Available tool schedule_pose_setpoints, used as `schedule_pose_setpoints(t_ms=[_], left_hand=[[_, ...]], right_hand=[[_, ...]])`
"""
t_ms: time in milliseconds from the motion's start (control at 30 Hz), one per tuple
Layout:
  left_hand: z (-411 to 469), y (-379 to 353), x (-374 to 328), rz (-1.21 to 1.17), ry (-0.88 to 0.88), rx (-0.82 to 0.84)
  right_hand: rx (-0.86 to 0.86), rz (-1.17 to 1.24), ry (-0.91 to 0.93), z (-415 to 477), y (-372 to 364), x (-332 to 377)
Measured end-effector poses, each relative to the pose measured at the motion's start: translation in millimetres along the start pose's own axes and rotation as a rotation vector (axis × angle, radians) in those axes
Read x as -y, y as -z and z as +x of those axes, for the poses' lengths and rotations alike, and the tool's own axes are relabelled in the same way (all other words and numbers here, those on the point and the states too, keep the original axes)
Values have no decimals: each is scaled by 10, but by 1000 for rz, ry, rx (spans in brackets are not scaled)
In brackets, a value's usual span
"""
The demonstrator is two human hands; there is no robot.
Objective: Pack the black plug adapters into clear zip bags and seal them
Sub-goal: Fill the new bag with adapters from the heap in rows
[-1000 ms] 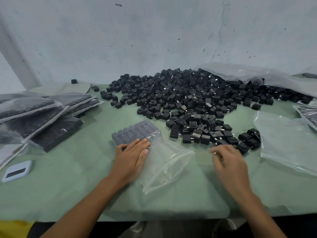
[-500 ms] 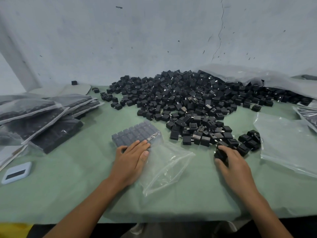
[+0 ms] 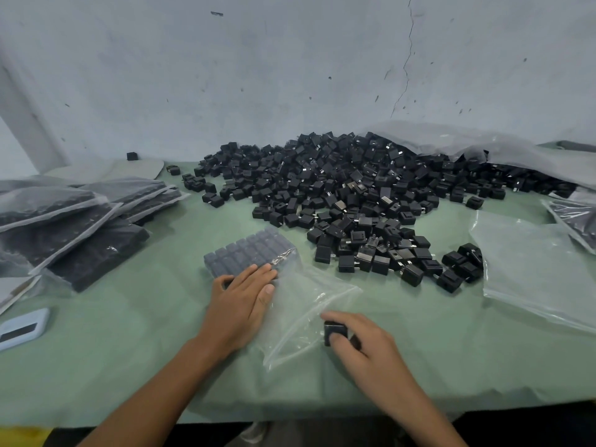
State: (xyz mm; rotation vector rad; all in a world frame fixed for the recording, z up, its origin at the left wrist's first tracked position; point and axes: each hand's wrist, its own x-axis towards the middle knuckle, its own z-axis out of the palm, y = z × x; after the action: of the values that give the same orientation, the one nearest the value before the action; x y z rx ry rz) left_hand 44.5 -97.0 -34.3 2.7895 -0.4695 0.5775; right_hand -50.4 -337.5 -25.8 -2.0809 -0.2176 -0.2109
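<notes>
I have only one view, the head camera, worn high and looking forward and down across the green table (image 3: pixel 113 366). It is wide-angle, so the table's near edge bows along the bottom of the frame. It sits close over that edge, with both forearms entering from below. Beyond the table's far edge it faces the pale wall (image 3: pixel 290 75), which fills the upper part. There is no second view for overlap.
</notes>
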Motion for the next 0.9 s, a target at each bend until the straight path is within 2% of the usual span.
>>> schedule_pose_setpoints(t_ms=[100, 133, 267, 333, 467, 600, 633, 700, 767, 800, 900], left_hand=[[-1, 0, -4, -4, -2, -9], [2, 2, -5, -8, -1, -10], [5, 16, -3, 6, -4, 7], [1, 27, 0, 16, -6, 20], [-2, 35, -7, 28, -3, 27], [3, 40, -8, 40, 1, 35], [3, 38, -8, 41, 2, 44], [0, 31, -7, 42, 2, 50], [2, 32, -2, 51, 0, 53], [3, 32, 3, 53, -1, 54], [5, 33, 2, 53, -5, 51]], right_hand=[[40, 42, -51, 162, -221, 68], [54, 146, -124, 218, -287, 95], [69, 925, -456, 482, -450, 229], [50, 1051, -497, 625, -477, 283], [10, 993, -441, 837, -584, 387], [3, 1061, -477, 986, -707, 459], [-23, 1005, -485, 1020, -738, 451], [-103, 671, -456, 1099, -768, 372], [-106, 280, -369, 1139, -750, 313], [-96, 159, -326, 1145, -750, 305], [-85, 43, -241, 1132, -794, 301]])
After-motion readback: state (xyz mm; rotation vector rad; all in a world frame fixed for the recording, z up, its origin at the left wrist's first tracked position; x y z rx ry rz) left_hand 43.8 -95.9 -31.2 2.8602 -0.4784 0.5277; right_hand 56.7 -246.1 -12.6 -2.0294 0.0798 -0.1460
